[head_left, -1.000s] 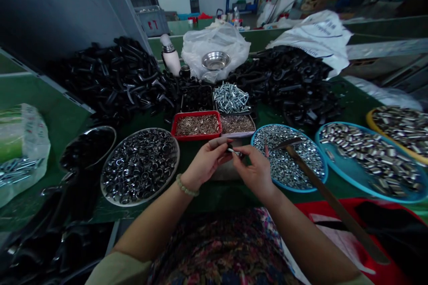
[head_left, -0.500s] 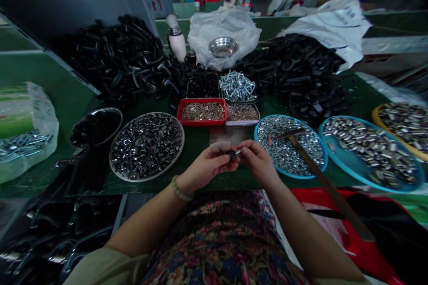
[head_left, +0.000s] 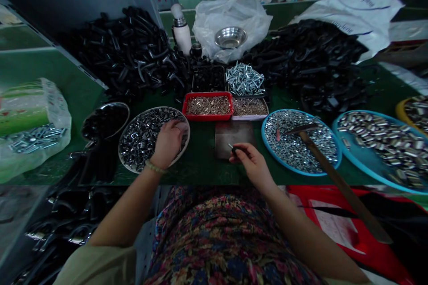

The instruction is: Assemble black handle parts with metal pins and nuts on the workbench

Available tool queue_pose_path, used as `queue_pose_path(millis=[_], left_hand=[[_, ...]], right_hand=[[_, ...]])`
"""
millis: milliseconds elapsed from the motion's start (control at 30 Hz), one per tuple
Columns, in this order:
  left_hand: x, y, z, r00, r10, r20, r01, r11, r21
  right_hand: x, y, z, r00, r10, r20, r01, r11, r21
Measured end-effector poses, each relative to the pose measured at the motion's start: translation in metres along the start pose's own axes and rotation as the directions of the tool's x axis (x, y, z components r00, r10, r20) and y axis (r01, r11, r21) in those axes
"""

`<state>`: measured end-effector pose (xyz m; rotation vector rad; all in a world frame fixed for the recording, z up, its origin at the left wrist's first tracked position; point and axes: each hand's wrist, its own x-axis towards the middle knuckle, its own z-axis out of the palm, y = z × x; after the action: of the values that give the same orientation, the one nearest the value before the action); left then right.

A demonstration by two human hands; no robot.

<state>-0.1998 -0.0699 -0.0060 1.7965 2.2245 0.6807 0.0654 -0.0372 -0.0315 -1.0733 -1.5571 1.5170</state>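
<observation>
My left hand point(head_left: 169, 142) lies palm down in the round metal tray point(head_left: 129, 131) of shiny dark rings, its fingers curled into the pile; what they hold is hidden. My right hand point(head_left: 251, 164) hovers over the green table and pinches a small bolt with a dark piece on it point(head_left: 233, 148), just in front of a small metal plate point(head_left: 234, 136). A hammer point(head_left: 331, 173) rests with its head in the blue tray of small silver nuts point(head_left: 267, 142) to the right.
Behind the plate stand a red tray of brass pins point(head_left: 207, 105), a tray of silver bolts point(head_left: 245, 80) and a dark-parts tray point(head_left: 209, 79). Black curved parts point(head_left: 130, 58) are piled at the back. A blue tray of metal sleeves point(head_left: 381, 147) is right, a bag of bolts point(head_left: 33, 136) left.
My left hand has let go of the small piece and moved left into the tray of rings. My right hand keeps the bolt and stays near the middle. The view tilted down.
</observation>
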Motion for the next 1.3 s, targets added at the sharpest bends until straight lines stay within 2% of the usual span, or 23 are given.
queue_pose_path(millis=[67,133,233,300,367,400,467,533,600,667,767,867,933,1000,1067,1133,1167,1200,1233,1300], left_hand=[[0.020,-0.031,-0.013,0.998,0.007,0.067,-0.026,0.958,0.286],[0.035,-0.050,-0.018,0.986,0.017,0.168,-0.086,0.908,0.410],[0.043,-0.057,-0.020,0.977,0.050,0.206,-0.133,0.901,0.413],[0.040,-0.046,-0.019,0.989,0.047,0.140,-0.089,0.946,0.311],[0.032,-0.025,-0.015,0.995,-0.036,0.091,0.028,0.996,0.082],[0.027,-0.011,-0.012,0.988,-0.099,0.120,0.109,0.991,-0.081],[0.015,0.022,-0.001,0.944,-0.153,0.293,0.271,0.866,-0.420],[0.005,0.058,0.013,0.877,-0.093,0.472,0.414,0.648,-0.640],[0.001,0.090,0.029,0.834,-0.032,0.551,0.502,0.458,-0.733],[0.004,0.118,0.044,0.835,-0.004,0.550,0.518,0.346,-0.783],[0.010,0.152,0.066,0.831,0.049,0.555,0.527,0.249,-0.812],[0.008,0.183,0.089,0.787,0.136,0.602,0.587,0.137,-0.798],[0.004,0.200,0.104,0.773,0.208,0.599,0.592,0.105,-0.799],[0.006,0.211,0.120,0.766,0.294,0.572,0.546,0.172,-0.820],[0.015,0.219,0.134,0.786,0.352,0.508,0.386,0.361,-0.849],[0.029,0.226,0.146,0.815,0.391,0.428,0.085,0.649,-0.756],[0.036,0.229,0.152,0.820,0.415,0.394,-0.089,0.773,-0.629],[0.041,0.233,0.156,0.810,0.446,0.380,-0.249,0.849,-0.465],[0.044,0.237,0.160,0.790,0.475,0.388,-0.379,0.876,-0.300],[0.046,0.244,0.164,0.740,0.517,0.429,-0.547,0.835,-0.062]], right_hand=[[0.001,0.004,0.000,1.000,-0.022,0.020,0.020,0.998,0.057],[0.001,0.006,0.000,0.998,-0.053,0.046,0.050,0.997,0.064],[-0.004,0.006,-0.002,0.992,-0.104,0.070,0.102,0.994,0.027],[-0.008,0.003,-0.006,0.980,-0.168,0.109,0.175,0.983,-0.061],[-0.012,-0.001,-0.010,0.939,-0.268,0.214,0.308,0.934,-0.181],[-0.013,-0.003,-0.012,0.901,-0.323,0.290,0.393,0.891,-0.229],[-0.013,-0.006,-0.017,0.808,-0.397,0.435,0.541,0.791,-0.285],[-0.014,-0.006,-0.023,0.762,-0.420,0.494,0.611,0.719,-0.331],[-0.016,-0.003,-0.034,0.774,-0.434,0.460,0.616,0.684,-0.391],[-0.021,0.003,-0.051,0.787,-0.478,0.390,0.615,0.658,-0.435],[-0.032,0.012,-0.080,0.787,-0.562,0.255,0.604,0.616,-0.506],[-0.044,0.016,-0.105,0.782,-0.616,0.101,0.540,0.587,-0.603],[-0.052,0.018,-0.118,0.781,-0.624,0.011,0.482,0.592,-0.646],[-0.059,0.020,-0.128,0.790,-0.609,-0.077,0.427,0.636,-0.643],[-0.064,0.024,-0.137,0.810,-0.553,-0.194,0.363,0.733,-0.575],[-0.067,0.030,-0.145,0.817,-0.470,-0.334,0.315,0.849,-0.423],[-0.067,0.032,-0.149,0.813,-0.428,-0.395,0.309,0.892,-0.331],[-0.067,0.034,-0.151,0.805,-0.395,-0.442,0.318,0.917,-0.242],[-0.066,0.036,-0.153,0.799,-0.373,-0.472,0.334,0.928,-0.168],[-0.064,0.036,-0.155,0.804,-0.342,-0.486,0.352,0.933,-0.074]])
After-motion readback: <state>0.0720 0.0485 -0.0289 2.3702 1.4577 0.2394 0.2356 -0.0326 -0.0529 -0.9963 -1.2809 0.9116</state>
